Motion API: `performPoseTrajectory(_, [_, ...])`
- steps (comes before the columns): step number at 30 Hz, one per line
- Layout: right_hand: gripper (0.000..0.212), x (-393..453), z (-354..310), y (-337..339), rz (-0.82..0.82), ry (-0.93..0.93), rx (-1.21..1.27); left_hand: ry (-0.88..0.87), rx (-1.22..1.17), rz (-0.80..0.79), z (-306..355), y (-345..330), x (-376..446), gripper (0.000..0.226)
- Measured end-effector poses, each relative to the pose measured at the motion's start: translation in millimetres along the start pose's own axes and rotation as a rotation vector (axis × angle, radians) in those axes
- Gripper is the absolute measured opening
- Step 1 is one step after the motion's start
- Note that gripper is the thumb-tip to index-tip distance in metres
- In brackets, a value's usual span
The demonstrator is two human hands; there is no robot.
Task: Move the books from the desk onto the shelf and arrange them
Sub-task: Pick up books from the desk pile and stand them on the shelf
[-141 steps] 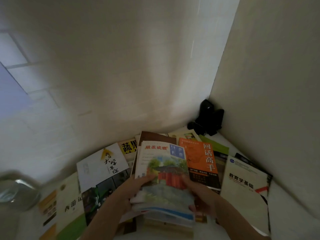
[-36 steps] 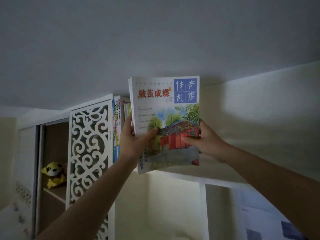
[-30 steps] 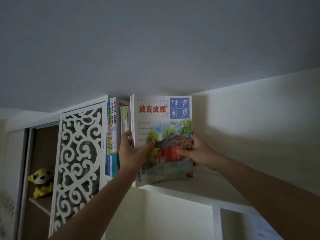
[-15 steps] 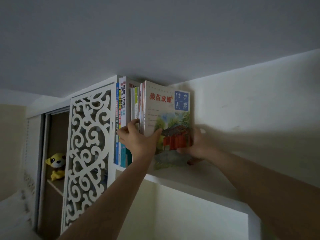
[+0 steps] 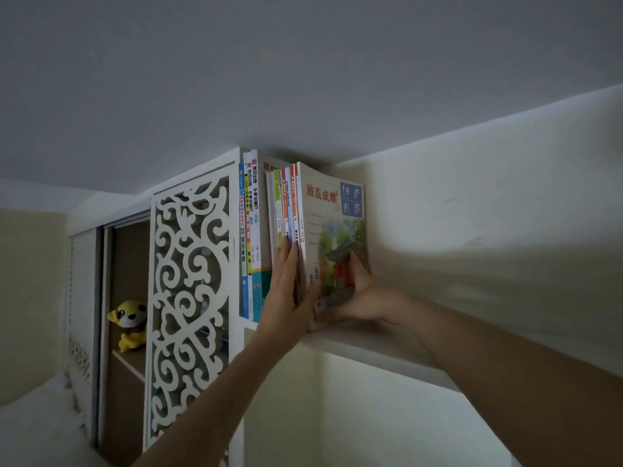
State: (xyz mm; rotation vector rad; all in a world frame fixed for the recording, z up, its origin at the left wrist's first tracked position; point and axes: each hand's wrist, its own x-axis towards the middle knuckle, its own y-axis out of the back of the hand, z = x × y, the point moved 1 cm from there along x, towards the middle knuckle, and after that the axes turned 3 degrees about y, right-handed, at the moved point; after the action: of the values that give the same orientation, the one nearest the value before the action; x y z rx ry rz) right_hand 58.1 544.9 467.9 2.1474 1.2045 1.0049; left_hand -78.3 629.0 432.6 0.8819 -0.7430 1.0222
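Books (image 5: 286,210) stand upright on the shelf (image 5: 371,345) at mid-frame, the left hand (image 5: 286,291) pushing their spines flush with straight fingers while the right hand (image 5: 360,291) props the end cover (image 5: 337,230) against toppling, though blur hides whether its fingers grip or merely press.

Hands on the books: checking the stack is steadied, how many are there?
2. The left hand lies flat against the spines; the right hand grips the front magazine low down.
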Motion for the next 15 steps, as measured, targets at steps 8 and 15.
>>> performPoseTrajectory(8, [0.165,1.4,-8.1,-15.2,0.019,-0.115,-0.292,-0.043,0.199,-0.146,-15.0,8.0,-11.4,0.081])
performPoseTrajectory(15, [0.165,-1.4,-16.7,-19.0,0.035,-0.068,-0.218,-0.069,0.337,-0.129,-10.0,10.4,-10.0,0.072])
